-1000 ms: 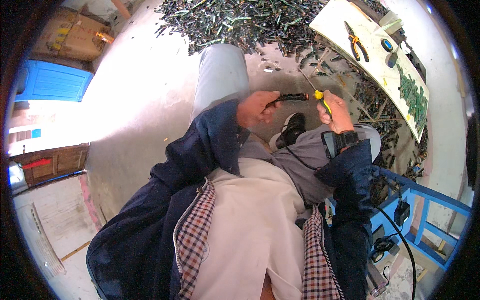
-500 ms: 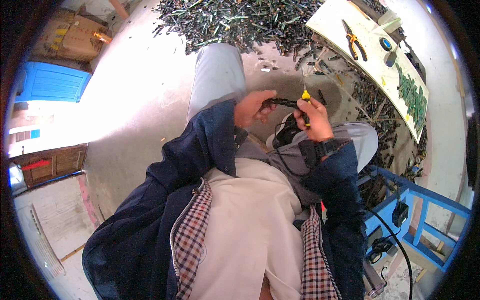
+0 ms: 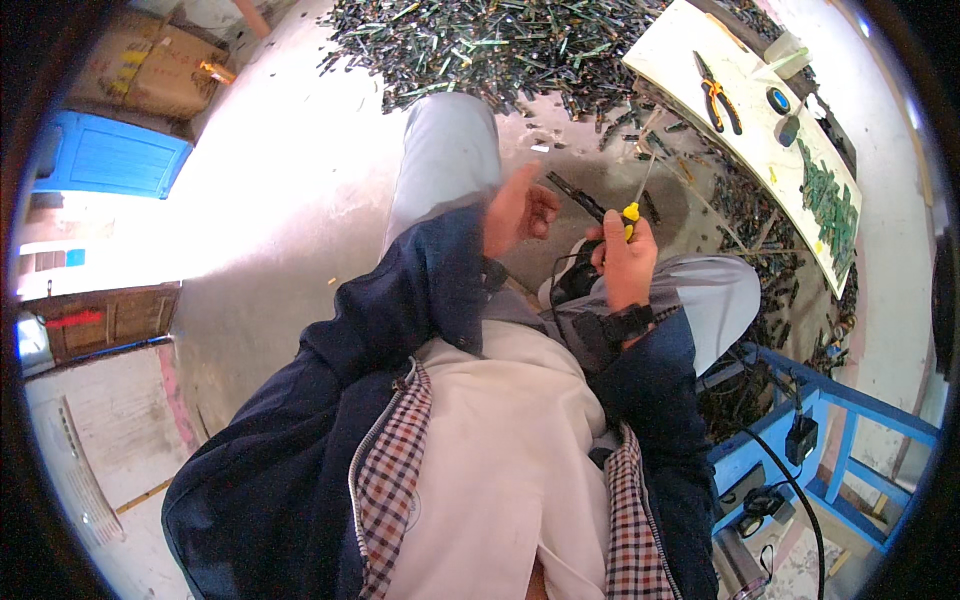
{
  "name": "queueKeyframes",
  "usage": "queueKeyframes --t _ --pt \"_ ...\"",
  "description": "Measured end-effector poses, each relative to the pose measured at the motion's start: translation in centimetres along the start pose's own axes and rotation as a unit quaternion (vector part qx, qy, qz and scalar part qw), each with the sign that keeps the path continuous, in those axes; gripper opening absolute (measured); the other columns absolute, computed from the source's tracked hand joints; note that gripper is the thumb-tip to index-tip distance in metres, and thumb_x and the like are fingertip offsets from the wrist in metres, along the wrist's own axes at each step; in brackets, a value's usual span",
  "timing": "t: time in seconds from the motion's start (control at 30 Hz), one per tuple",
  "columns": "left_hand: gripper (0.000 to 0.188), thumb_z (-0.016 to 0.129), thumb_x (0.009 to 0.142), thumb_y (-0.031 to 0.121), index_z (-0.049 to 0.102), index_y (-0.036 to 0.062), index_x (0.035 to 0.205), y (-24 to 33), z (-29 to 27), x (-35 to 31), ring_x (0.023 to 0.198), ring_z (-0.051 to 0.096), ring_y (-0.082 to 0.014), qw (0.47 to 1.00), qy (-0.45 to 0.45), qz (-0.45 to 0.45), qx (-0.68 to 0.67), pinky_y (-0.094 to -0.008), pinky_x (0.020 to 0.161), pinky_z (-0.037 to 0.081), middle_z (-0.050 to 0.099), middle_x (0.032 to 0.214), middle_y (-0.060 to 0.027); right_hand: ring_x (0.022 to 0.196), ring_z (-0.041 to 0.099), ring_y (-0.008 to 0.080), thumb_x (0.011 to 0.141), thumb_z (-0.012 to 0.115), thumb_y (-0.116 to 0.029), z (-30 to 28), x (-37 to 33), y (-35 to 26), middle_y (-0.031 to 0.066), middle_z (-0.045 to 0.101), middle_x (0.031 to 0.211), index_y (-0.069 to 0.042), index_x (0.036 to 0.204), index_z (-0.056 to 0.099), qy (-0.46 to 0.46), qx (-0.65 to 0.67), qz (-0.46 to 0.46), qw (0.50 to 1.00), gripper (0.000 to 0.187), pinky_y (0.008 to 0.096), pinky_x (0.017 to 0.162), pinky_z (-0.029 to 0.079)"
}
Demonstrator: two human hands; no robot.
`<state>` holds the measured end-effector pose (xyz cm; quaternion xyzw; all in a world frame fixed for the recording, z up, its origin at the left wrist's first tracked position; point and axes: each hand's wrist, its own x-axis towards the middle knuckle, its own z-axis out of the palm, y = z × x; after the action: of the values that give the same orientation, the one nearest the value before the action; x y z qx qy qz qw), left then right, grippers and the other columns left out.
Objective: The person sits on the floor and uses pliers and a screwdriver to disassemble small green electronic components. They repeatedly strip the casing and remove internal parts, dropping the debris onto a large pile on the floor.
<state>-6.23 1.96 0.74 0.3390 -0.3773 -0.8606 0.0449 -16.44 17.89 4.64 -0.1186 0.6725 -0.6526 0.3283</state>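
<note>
My right hand (image 3: 625, 262) is closed around a screwdriver (image 3: 631, 212) with a yellow and black handle, its thin metal shaft slanting up and away. The same hand also keeps hold of a narrow black strip-like part (image 3: 576, 194), which sticks out toward the upper left. Just left of that part, my left hand (image 3: 518, 214) is apart from it, a little smeared by motion. Its index finger stretches upward, the other fingers are loosely bent, and nothing shows in it.
Beyond my knees lies a big heap of dark and green strip pieces (image 3: 480, 45). At the right, a white board (image 3: 735, 130) bears orange-handled pliers (image 3: 717, 95), a blue-and-black roll (image 3: 777, 100) and green strips (image 3: 827, 205). Nearer stands a blue frame (image 3: 850, 420) with a black cable (image 3: 790, 480).
My left hand has let go of the black part and drawn up from it. The part now tilts up to the left, held in my right hand beside the screwdriver.
</note>
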Motion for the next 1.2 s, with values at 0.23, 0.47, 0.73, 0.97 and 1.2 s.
queueKeyframes --t 0.23,0.47,0.73,0.97,1.2 --pt "0.068 0.031 0.091 0.063 0.057 0.0054 0.115 0.1 1.4 -0.2 0.073 0.055 -0.0201 0.995 -0.071 0.068 -0.009 -0.0324 0.062 0.045 0.060 0.087 -0.0065 0.049 0.052 0.0089 0.090 0.062 -0.024 3.0 -1.7 1.7 0.0050 0.064 0.072 -0.002 0.094 0.050 -0.011 -0.057 -0.005 0.998 0.026 0.0237 0.044 0.042" --pt "0.058 0.030 0.094 0.058 0.055 0.0054 0.098 -2.2 -0.6 2.0 0.071 0.056 -0.0234 0.997 -0.013 0.054 -0.048 -0.0362 0.064 0.047 0.060 0.087 -0.0111 0.051 0.052 0.0081 0.090 0.062 -0.022 3.5 -1.9 1.9 0.0057 0.065 0.077 -0.001 0.099 0.049 -0.043 -0.080 -0.025 0.996 0.026 0.0222 0.045 0.042" --pt "0.058 0.038 0.093 0.058 0.056 0.0049 0.077 -1.1 1.3 0.7 0.060 0.055 -0.0228 0.992 0.057 0.102 -0.054 -0.0326 0.057 0.046 0.058 0.067 -0.0097 0.053 0.050 0.0077 0.091 0.060 -0.022 3.9 -1.3 3.4 0.0020 0.057 0.070 -0.001 0.100 0.050 -0.158 -0.173 -0.008 0.972 0.025 0.0225 0.046 0.040" --pt "0.059 0.041 0.088 0.064 0.047 0.0095 0.067 -0.2 0.5 1.1 0.047 0.048 -0.0215 0.988 0.049 0.032 -0.142 -0.0353 0.048 0.043 0.048 0.057 -0.0055 0.056 0.045 0.0054 0.096 0.052 -0.024 1.9 -1.9 2.1 -0.0002 0.052 0.068 -0.001 0.101 0.053 -0.096 -0.107 -0.075 0.987 0.024 0.0211 0.049 0.037" --pt "0.065 0.036 0.087 0.070 0.044 0.0101 0.063 0.3 1.6 0.2 0.046 0.045 -0.0221 0.989 0.063 0.073 -0.112 -0.0370 0.052 0.044 0.044 0.053 -0.0048 0.060 0.049 0.0072 0.094 0.055 -0.017 0.6 -3.3 0.7 0.0023 0.056 0.070 0.000 0.104 0.054 -0.140 -0.162 -0.086 0.973 0.021 0.0231 0.053 0.040"
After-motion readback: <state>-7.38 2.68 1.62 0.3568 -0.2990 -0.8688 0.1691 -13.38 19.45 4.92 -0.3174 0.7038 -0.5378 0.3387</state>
